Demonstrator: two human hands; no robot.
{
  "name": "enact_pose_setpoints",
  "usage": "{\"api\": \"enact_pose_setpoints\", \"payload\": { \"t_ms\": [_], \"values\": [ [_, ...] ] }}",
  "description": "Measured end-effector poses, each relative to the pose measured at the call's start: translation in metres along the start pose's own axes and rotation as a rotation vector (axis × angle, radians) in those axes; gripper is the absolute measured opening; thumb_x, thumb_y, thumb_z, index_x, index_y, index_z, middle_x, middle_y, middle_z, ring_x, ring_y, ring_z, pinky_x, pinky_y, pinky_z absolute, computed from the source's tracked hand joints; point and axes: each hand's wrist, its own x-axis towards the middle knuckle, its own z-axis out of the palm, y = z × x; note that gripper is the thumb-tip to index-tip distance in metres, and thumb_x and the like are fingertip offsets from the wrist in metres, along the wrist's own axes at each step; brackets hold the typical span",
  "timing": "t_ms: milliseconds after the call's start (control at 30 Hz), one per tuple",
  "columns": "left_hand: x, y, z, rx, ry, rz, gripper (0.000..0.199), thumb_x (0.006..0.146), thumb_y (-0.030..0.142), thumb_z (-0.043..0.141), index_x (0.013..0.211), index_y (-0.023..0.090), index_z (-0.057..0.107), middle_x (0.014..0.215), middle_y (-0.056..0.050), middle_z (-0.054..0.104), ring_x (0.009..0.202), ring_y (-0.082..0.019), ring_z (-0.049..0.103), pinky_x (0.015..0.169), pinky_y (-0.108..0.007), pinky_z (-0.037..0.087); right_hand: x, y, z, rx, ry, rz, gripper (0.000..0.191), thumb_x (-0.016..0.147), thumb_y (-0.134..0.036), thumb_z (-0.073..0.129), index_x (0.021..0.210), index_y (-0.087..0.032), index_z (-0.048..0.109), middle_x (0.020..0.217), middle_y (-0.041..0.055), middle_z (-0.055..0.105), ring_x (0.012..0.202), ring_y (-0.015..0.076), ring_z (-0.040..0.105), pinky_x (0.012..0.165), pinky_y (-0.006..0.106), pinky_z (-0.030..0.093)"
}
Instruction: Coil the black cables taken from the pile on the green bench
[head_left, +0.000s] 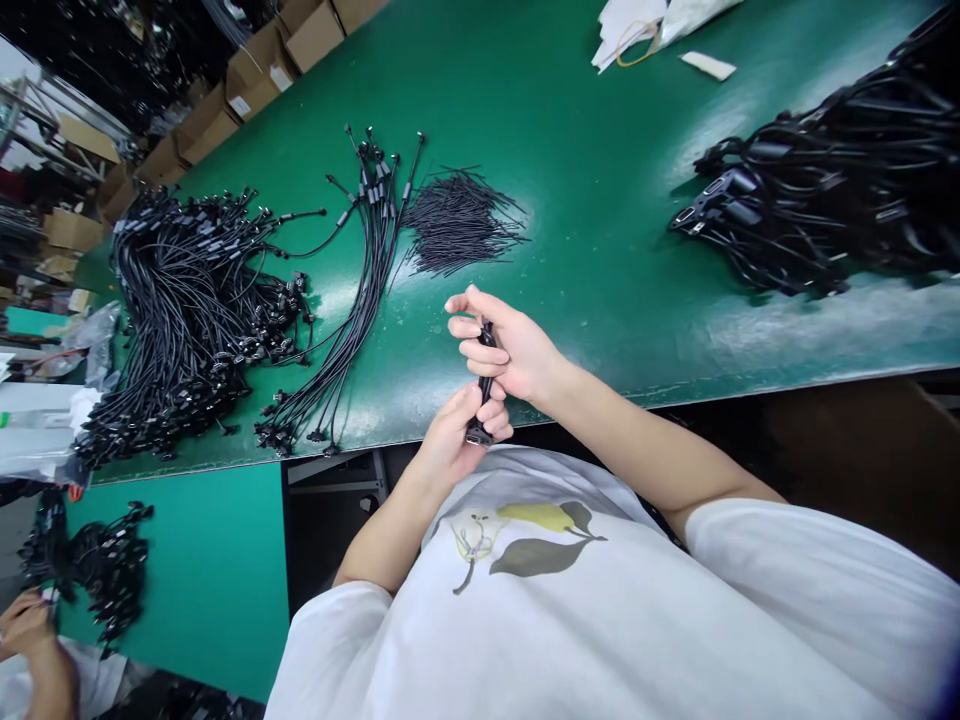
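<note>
Left-hand fingers [496, 421] and right-hand fingers [480, 351] curled around a black cable [485, 386], cardboard boxes [255, 80] beyond, contents unclear

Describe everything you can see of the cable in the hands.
The black cable is gathered into a short, narrow, plastic-looking bundle, its silvery plug end toward the body. It runs away from the body by the table's near edge. The left hand grips below, the right hand above; fingers hide much.

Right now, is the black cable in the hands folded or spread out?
It appears folded: the cable makes a short, compact bundle held by the left hand and right hand.
</note>
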Motion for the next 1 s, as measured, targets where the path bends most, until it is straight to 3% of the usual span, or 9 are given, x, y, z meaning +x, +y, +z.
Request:
{"api": "enact_pose_setpoints", "payload": {
  "t_ms": [100,167,267,333,433,600,767,867,1000],
  "values": [
    [-0.002,0.004,-0.007,0.198,0.003,0.054,0.036,0.081,0.05,0.067,0.084,0.016,0.056,0.059,0.006,0.033,0.052,-0.008,0.034,0.054,-0.022,0.032,-0.007,-0.009,-0.002,-0.453,-0.001,-0.268,0.024,0.089,-0.043,0.055,0.089,-0.019,0.052,0.066,-0.0072,0.041,0.04,0.0034,0.032,0.038,0.02,0.028],
    [-0.003,0.009,-0.015,0.528,0.072,0.18,0.036,0.086,0.053,0.059,0.084,0.017,0.056,0.059,0.005,0.038,0.054,-0.009,0.038,0.057,-0.024,0.034,-0.015,-0.019,-0.004,-0.943,0.004,-0.555,0.019,0.091,-0.037,0.055,0.088,-0.018,0.057,0.078,-0.0007,0.054,0.059,0.0092,0.052,0.057,0.026,0.043],
    [-0.002,0.02,-0.027,1.137,0.178,0.414,0.031,0.096,0.044,0.044,0.087,0.018,0.057,0.064,0.002,0.049,0.061,-0.012,0.046,0.064,-0.026,0.036,-0.029,-0.03,-0.009,-1.656,-0.161,-0.862,0.019,0.094,-0.028,0.05,0.101,-0.016,0.063,0.1,0.0079,0.063,0.091,0.019,0.057,0.084,0.038,0.043],
    [-0.001,0.027,-0.032,1.428,0.171,0.504,0.029,0.099,0.037,0.038,0.088,0.018,0.057,0.071,-0.001,0.056,0.067,-0.014,0.05,0.068,-0.028,0.038,-0.038,-0.026,-0.014,-2.006,-0.31,-0.86,0.021,0.095,-0.019,0.044,0.104,-0.013,0.062,0.095,0.0098,0.064,0.09,0.02,0.056,0.083,0.037,0.04],
    [-0.001,0.032,-0.033,1.671,0.08,0.531,0.028,0.1,0.032,0.034,0.09,0.018,0.057,0.081,-0.004,0.062,0.075,-0.017,0.055,0.073,-0.029,0.04,-0.045,-0.011,-0.026,-2.315,-0.394,-0.667,0.022,0.095,-0.013,0.038,0.09,-0.012,0.06,0.077,0.0083,0.06,0.072,0.0179,0.052,0.061,0.031,0.032],
    [-0.001,0.03,-0.032,1.862,-0.041,0.352,0.029,0.101,0.031,0.031,0.085,0.02,0.052,0.078,-0.003,0.061,0.072,-0.017,0.055,0.068,-0.028,0.041,-0.04,0.002,-0.045,-2.359,-0.579,-0.35,0.024,0.097,-0.017,0.034,0.088,-0.015,0.056,0.077,0.0076,0.061,0.065,0.0175,0.051,0.051,0.029,0.017],
    [0.007,0.019,-0.034,2.039,0.081,0.359,0.029,0.1,0.025,0.027,0.086,0.019,0.052,0.086,-0.009,0.062,0.079,-0.022,0.057,0.072,-0.033,0.041,-0.033,0.009,-0.054,-2.34,-0.538,-0.256,0.026,0.099,-0.021,0.033,0.093,-0.014,0.058,0.082,0.0084,0.065,0.069,0.0179,0.056,0.052,0.028,0.023],
    [0.012,0.012,-0.042,1.879,0.161,0.367,0.029,0.099,0.026,0.029,0.084,0.02,0.053,0.081,-0.007,0.061,0.074,-0.02,0.056,0.069,-0.031,0.039,-0.029,0.008,-0.057,-2.237,-0.525,-0.282,0.031,0.101,-0.029,0.034,0.094,-0.014,0.061,0.084,0.008,0.066,0.072,0.0177,0.059,0.056,0.028,0.03],
    [0.016,0.008,-0.059,1.305,0.227,0.306,0.032,0.097,0.04,0.037,0.079,0.02,0.054,0.06,0.001,0.051,0.059,-0.015,0.05,0.064,-0.028,0.037,-0.005,-0.026,-0.069,-1.931,-0.417,-0.298,0.03,0.098,-0.04,0.043,0.1,-0.017,0.063,0.099,0.0071,0.066,0.086,0.0163,0.061,0.069,0.026,0.041]
  ]
}}
